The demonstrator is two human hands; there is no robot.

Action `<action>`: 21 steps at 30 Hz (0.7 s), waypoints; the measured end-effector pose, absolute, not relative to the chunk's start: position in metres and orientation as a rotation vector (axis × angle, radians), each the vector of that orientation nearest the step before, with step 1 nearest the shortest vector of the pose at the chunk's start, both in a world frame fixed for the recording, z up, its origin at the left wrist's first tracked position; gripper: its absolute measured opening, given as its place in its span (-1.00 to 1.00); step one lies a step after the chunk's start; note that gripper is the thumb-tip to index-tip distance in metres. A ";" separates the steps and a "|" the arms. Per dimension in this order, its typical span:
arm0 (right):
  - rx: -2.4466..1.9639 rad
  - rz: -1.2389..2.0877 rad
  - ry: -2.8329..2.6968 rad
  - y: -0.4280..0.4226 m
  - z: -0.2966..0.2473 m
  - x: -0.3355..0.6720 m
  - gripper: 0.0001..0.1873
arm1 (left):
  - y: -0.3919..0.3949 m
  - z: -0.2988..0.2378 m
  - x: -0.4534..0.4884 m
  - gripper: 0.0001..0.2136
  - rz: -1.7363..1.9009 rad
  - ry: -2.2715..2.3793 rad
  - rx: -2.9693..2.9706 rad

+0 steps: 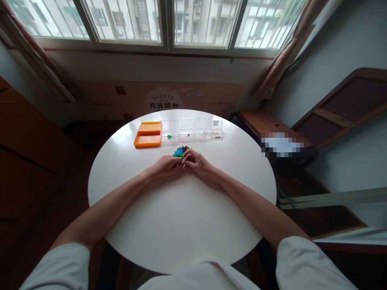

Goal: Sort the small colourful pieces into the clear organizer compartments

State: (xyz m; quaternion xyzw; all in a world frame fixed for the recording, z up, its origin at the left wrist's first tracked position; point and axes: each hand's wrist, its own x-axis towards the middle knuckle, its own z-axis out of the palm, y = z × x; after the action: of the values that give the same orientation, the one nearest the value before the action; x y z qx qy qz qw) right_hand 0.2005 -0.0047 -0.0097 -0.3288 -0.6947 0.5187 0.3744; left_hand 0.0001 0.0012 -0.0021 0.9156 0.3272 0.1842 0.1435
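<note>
A small heap of blue, brown and green pieces (179,152) lies on the white round table, right at my fingertips. My left hand (167,164) rests on the tabletop at the near left of the heap, fingers drawn together. From the right, my right hand (197,162) meets it with thumb and fingers bent into a pinch. The fingertips of both hands almost touch, and a bit of green shows between them. Whatever they pinch is too small and too covered to name. Some of the heap is hidden behind the fingers.
Beyond the heap stand an orange box (147,145) with its lid open and a row of clear plastic boxes (193,139), lids raised. A green piece (169,137) and a few tiny bits lie in the clear ones. A wooden bench (256,121) stands right of the table (181,225).
</note>
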 end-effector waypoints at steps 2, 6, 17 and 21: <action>-0.844 1.333 -1.774 -0.004 -0.010 0.201 -0.77 | 0.001 -0.003 0.000 -0.75 0.525 0.952 2.640; -0.845 1.345 -1.774 -0.004 -0.010 0.201 -0.78 | 0.003 -0.006 -0.001 -0.75 0.521 0.951 2.652; -0.867 1.287 -1.797 -0.005 -0.007 0.202 -0.69 | 0.002 -0.004 -0.001 -0.75 0.525 0.953 2.656; -0.878 1.260 -1.803 -0.005 -0.007 0.202 -0.64 | 0.002 -0.003 -0.001 -0.78 0.551 0.966 2.636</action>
State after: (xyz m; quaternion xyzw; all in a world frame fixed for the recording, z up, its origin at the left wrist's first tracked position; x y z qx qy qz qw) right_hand 0.2016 -0.0053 -0.0070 -0.3435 -0.7049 0.4928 0.3771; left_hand -0.0007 0.0019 -0.0031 0.9123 0.3344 0.1906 0.1399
